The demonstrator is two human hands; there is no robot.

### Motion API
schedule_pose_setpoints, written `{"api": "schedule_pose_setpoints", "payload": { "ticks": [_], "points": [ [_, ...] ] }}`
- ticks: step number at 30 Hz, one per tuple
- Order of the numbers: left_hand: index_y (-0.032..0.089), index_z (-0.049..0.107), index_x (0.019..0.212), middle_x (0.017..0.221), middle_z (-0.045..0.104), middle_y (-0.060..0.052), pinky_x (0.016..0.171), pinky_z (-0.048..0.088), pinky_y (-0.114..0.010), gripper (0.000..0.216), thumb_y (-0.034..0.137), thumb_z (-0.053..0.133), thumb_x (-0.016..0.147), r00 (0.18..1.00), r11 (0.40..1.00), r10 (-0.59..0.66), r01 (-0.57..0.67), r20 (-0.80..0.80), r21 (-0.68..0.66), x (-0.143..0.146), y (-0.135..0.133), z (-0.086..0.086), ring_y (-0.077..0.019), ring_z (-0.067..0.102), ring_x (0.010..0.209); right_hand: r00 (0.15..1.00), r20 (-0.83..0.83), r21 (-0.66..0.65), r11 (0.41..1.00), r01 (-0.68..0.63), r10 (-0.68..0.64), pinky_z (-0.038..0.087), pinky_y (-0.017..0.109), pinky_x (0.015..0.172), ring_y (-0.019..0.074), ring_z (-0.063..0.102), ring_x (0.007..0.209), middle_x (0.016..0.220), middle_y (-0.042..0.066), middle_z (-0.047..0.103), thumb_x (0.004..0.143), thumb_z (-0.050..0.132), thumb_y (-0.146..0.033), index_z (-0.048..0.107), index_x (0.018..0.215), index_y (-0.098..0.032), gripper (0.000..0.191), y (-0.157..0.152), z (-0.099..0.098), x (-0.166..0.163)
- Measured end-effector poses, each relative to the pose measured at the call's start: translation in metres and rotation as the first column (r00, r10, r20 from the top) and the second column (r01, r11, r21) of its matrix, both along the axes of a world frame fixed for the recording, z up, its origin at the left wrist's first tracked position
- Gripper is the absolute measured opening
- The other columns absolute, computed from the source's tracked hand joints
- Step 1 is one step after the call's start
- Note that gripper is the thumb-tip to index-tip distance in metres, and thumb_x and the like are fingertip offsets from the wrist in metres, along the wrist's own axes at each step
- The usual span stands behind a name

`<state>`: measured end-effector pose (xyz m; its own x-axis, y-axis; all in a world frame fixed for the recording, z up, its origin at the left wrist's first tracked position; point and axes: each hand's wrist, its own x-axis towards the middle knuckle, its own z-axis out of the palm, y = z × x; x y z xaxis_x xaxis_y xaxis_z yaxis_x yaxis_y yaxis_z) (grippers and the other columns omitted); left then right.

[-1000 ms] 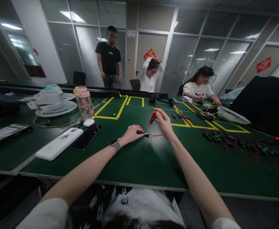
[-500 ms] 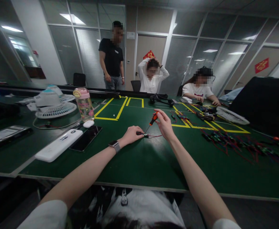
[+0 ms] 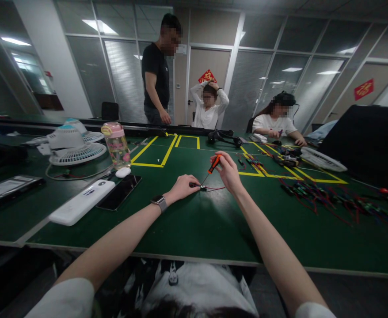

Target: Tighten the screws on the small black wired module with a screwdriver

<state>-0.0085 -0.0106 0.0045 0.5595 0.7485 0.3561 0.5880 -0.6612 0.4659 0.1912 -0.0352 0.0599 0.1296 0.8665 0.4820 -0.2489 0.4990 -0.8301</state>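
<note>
My right hand (image 3: 227, 171) pinches a small screwdriver with an orange and black handle (image 3: 213, 164), its tip angled down onto a tiny black part with red wires (image 3: 203, 188) on the green table (image 3: 194, 221). My left hand (image 3: 181, 187), a watch on its wrist, rests on the table with its fingers closed on the left end of that part, holding it down.
A white power bank (image 3: 81, 200), a black phone (image 3: 119, 191), a pink-lidded bottle (image 3: 117, 145) and small fans (image 3: 71, 143) lie to the left. Piles of wired parts (image 3: 329, 196) spread to the right. Three other people are at the far side; one stands.
My hands and the screwdriver have stayed almost still. The standing person in black has stepped right and turned sideways toward the table.
</note>
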Motion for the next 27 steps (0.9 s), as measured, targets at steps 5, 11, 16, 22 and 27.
{"api": "schedule_pose_setpoints", "payload": {
  "ticks": [5,11,16,22,27],
  "points": [
    [0.024,0.082,0.1,0.115,0.077,-0.003,0.101,0.048,-0.038,0.015,0.03,0.072,0.092,1.0,1.0,-0.003,0.003,-0.002,-0.005,0.0001,-0.0021,0.003,-0.0242,0.068,0.107,0.998,-0.007,-0.002,0.998,0.069,-0.069,0.051,0.032,0.074,0.0173,0.062,0.077,0.078,-0.002,0.066,0.069,0.084,-0.054,0.072,0.091,-0.027,0.036,0.001,0.0,0.0008],
    [0.024,0.082,0.099,0.113,0.077,-0.003,0.1,0.049,-0.036,0.013,0.029,0.073,0.091,1.0,1.0,-0.009,0.009,0.014,0.0,-0.0002,-0.0003,0.0001,-0.0232,0.068,0.106,1.0,-0.003,0.015,1.0,-0.003,0.003,0.053,0.035,0.084,0.0195,0.067,0.086,0.085,0.001,0.072,0.072,0.082,-0.055,0.073,0.1,-0.028,0.04,0.0011,0.0016,0.0048],
    [0.024,0.083,0.1,0.113,0.077,-0.004,0.101,0.048,-0.038,0.014,0.029,0.073,0.091,1.0,1.0,-0.002,0.002,0.009,-0.005,0.0005,-0.0005,0.0008,-0.0239,0.068,0.106,0.998,-0.064,-0.03,0.999,-0.022,0.02,0.054,0.034,0.082,0.0199,0.068,0.089,0.092,0.002,0.074,0.071,0.083,-0.052,0.075,0.096,-0.027,0.037,0.0017,0.0003,0.0034],
    [0.024,0.083,0.101,0.115,0.077,-0.004,0.101,0.048,-0.038,0.015,0.03,0.072,0.092,1.0,1.0,0.002,-0.002,-0.006,-0.013,0.0002,-0.0013,0.0026,-0.0245,0.068,0.107,0.997,0.008,0.012,0.997,0.082,-0.083,0.051,0.032,0.074,0.0169,0.063,0.074,0.074,-0.001,0.067,0.072,0.082,-0.051,0.076,0.094,-0.026,0.034,0.0027,-0.0016,0.0016],
    [0.025,0.083,0.101,0.114,0.077,-0.004,0.1,0.049,-0.037,0.015,0.03,0.072,0.092,1.0,1.0,0.0,0.0,0.001,0.0,-0.0004,0.0007,-0.0005,-0.0242,0.068,0.106,0.999,0.04,0.046,0.998,0.033,-0.035,0.053,0.037,0.083,0.0211,0.069,0.088,0.089,0.003,0.073,0.077,0.078,-0.055,0.073,0.104,-0.027,0.039,0.0025,-0.0013,0.0046]
  ]
}}
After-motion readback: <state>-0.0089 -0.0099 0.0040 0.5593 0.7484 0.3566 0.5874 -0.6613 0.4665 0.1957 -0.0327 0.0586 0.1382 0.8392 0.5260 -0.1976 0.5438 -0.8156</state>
